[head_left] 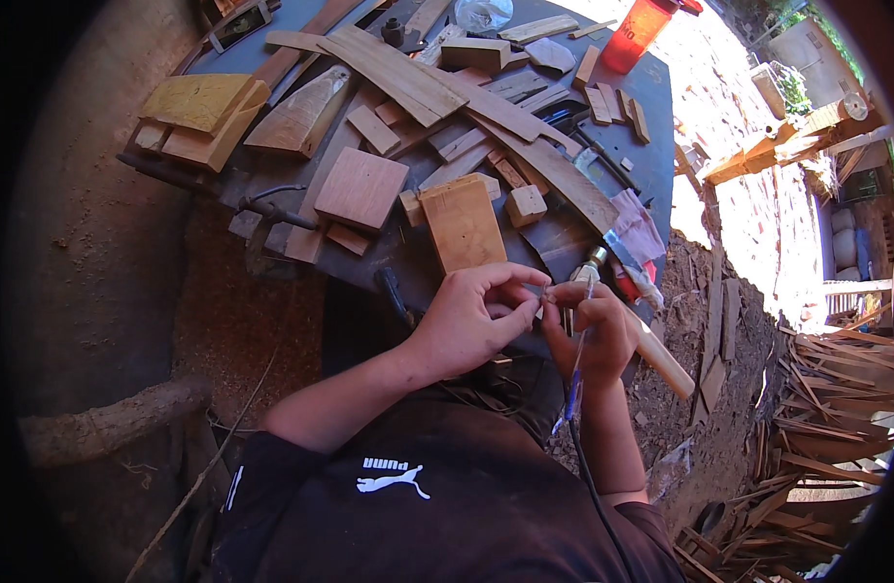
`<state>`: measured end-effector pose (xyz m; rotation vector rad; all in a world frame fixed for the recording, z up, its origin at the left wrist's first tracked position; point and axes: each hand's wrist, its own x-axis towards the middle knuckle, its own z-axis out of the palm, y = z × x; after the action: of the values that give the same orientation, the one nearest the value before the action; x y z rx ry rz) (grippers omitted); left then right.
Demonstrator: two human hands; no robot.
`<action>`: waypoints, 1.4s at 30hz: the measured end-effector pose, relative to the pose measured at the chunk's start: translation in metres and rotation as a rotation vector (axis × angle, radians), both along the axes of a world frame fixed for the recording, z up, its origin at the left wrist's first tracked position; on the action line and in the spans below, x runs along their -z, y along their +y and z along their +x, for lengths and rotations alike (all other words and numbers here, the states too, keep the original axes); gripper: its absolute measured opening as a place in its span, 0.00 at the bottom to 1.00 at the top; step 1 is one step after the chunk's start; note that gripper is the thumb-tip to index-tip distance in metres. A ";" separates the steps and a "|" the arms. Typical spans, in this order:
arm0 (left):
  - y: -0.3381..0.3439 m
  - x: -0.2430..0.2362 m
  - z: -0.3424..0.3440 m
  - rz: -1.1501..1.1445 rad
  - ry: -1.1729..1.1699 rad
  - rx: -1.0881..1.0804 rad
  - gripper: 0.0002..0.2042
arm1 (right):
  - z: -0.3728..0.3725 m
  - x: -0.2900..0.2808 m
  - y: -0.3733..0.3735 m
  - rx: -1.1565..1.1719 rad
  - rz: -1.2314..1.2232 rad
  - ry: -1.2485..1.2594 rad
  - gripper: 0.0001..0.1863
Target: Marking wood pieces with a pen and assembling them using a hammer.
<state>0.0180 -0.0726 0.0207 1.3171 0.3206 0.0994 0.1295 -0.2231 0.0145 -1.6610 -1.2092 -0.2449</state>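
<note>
My left hand (483,319) and my right hand (600,328) meet in front of my body, just off the near edge of the workbench. Both pinch with thumb and fingers, tip to tip. Whatever small piece lies between the fingertips is too tiny to make out. A slim clear pen (575,384) with blue in it is tucked along my right fingers, pointing down toward my forearm. Right beside the left hand, an upright orange-brown wood block (464,228) stands at the bench edge. Behind the right hand runs a pale wooden handle (664,361), near a brass-coloured fitting (596,257).
Wood blocks, strips and offcuts cover the dark workbench (651,155), among them a square pinkish block (361,188). A red bottle (637,37) stands far right, a pink cloth (637,228) nearer. A black cable (600,491) hangs by my right arm. Wood scraps (826,418) pile up at right.
</note>
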 end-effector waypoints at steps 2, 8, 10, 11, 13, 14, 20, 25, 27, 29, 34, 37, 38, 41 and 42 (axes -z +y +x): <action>-0.003 0.007 0.000 -0.208 -0.070 0.021 0.16 | -0.003 0.005 0.000 0.019 0.024 0.020 0.20; -0.007 0.008 0.000 -0.335 -0.096 -0.004 0.14 | -0.003 0.001 0.000 0.020 0.043 0.072 0.21; -0.007 0.010 0.000 -0.319 -0.110 -0.039 0.14 | -0.004 0.000 -0.001 0.014 0.037 0.083 0.21; -0.007 0.011 0.000 -0.302 -0.127 -0.075 0.14 | -0.005 -0.001 -0.002 0.009 0.018 0.100 0.21; 0.001 0.011 0.000 -0.287 -0.103 -0.065 0.14 | -0.005 -0.001 -0.003 0.005 0.000 0.119 0.21; 0.004 0.010 0.000 -0.271 -0.082 -0.055 0.13 | -0.004 -0.001 -0.003 0.012 0.001 0.172 0.21; 0.005 0.000 -0.004 -0.358 -0.139 -0.028 0.13 | 0.027 -0.007 0.005 0.170 -0.183 0.186 0.16; 0.003 -0.006 -0.008 -0.353 -0.120 -0.034 0.11 | 0.046 -0.011 0.018 0.198 -0.181 0.064 0.13; 0.002 -0.009 -0.009 -0.349 -0.119 -0.045 0.10 | 0.037 -0.016 0.011 0.093 -0.106 0.415 0.13; -0.001 -0.015 -0.009 -0.119 -0.142 -0.097 0.09 | 0.025 -0.026 0.003 -0.014 -0.023 0.766 0.14; -0.001 -0.013 -0.010 0.018 -0.123 -0.076 0.07 | 0.010 -0.048 -0.004 -0.227 -0.040 1.004 0.18; 0.000 -0.016 -0.010 0.057 -0.072 -0.069 0.07 | 0.009 -0.047 -0.008 -0.246 -0.018 1.048 0.19; 0.000 -0.017 -0.010 0.064 -0.032 -0.059 0.07 | 0.009 -0.047 -0.009 -0.249 -0.024 1.024 0.19; -0.001 -0.016 -0.009 0.168 -0.077 -0.039 0.06 | 0.009 -0.049 -0.010 -0.242 -0.037 1.042 0.20; -0.002 -0.017 -0.008 0.168 -0.077 -0.040 0.06 | 0.009 -0.049 -0.010 -0.234 -0.043 1.083 0.21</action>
<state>0.0096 -0.0744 0.0376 1.4695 0.2778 0.2136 0.1388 -0.2332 0.0630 -1.3281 -0.5438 0.7495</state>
